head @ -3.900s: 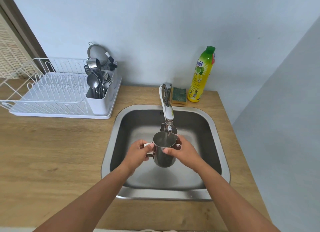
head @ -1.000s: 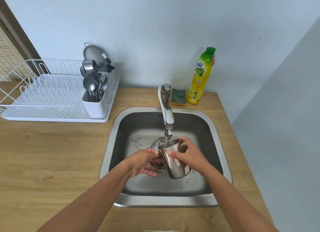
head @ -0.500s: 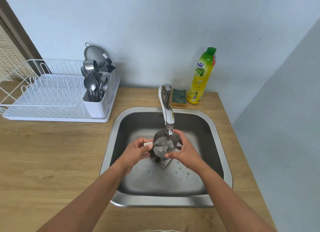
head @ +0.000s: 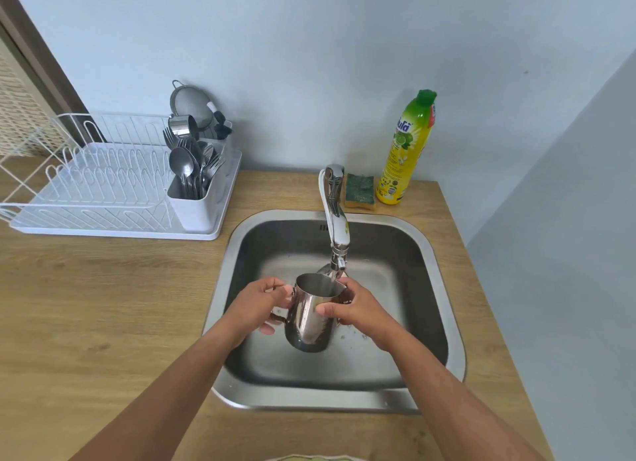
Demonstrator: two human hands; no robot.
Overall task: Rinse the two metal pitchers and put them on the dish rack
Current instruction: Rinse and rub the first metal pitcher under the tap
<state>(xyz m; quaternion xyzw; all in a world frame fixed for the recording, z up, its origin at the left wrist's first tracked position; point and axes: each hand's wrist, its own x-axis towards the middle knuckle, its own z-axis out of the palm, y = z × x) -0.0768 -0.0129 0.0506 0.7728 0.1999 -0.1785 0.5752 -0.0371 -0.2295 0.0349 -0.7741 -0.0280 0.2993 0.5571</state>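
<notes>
A shiny metal pitcher [head: 309, 317] is held upright over the steel sink [head: 444, 264], its mouth just below the faucet [head: 335, 216] spout. My left hand [head: 260, 305] grips its handle on the left side. My right hand [head: 354, 305] wraps the right side of its body near the spout lip. Behind the pitcher, partly hidden, a second piece of shiny metal [head: 323, 270] shows; I cannot tell what it is. The white dish rack [head: 103, 188] stands on the counter at the back left.
A white cutlery caddy [head: 196, 202] with spoons, forks, a small metal cup and a strainer sits at the rack's right end. A green-and-yellow sponge [head: 359, 190] and a yellow dish soap bottle [head: 406, 150] stand behind the sink. A wall closes off the right.
The pitcher was tilted sideways in the sink a second ago, then brought up under the faucet. It is now upright and a little lower, with both hands still on it.
</notes>
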